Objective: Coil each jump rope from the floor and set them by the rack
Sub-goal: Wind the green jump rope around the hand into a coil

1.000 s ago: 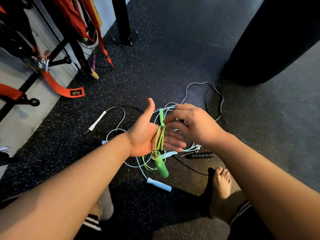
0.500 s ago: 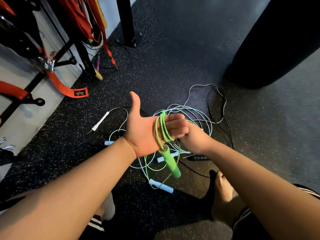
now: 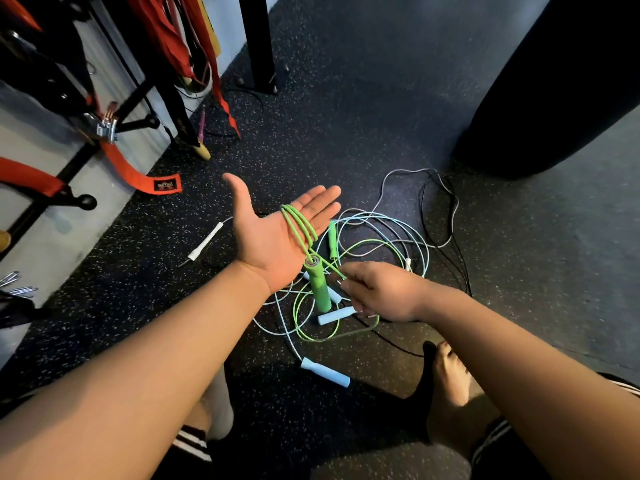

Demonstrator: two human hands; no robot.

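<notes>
Speckled rubber floor (image 3: 346, 133) carries tangled ropes (image 3: 363, 241) beneath both hands. Left hand (image 3: 273, 233) lies flat, palm up, with the green rope (image 3: 299, 225) looped across its fingers and one handle (image 3: 319, 289) hanging off the palm's heel. Right hand (image 3: 377, 292), lower and just right of the handle, pinches the rope's free run, which slants up-left toward the loops. Rack (image 3: 138, 98) stands well left.

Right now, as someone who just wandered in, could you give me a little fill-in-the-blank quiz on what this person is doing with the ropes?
1. The left hand, wrapped in rope loops, is held palm ____.
2. The right hand pinches a ____ cord.
3. The handle nearest the person's feet is light ____.
4. The white handle lies on the ____.
Missing words: up; green; blue; floor.
</notes>
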